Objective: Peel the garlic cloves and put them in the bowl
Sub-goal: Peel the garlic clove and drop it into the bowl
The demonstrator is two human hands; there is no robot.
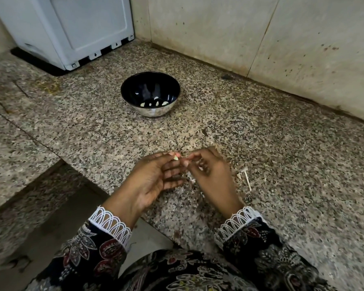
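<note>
two hands work over the speckled desk (pixel 261 143), well short of the bowl (pixel 150 94) holding a few peeled cloves. left hand (pixel 153 177) pinches a garlic clove (pixel 176 157), its tip pointing down-right; right hand (pixel 208 171) grips loose skin. she should pull along the clove's length.
</note>
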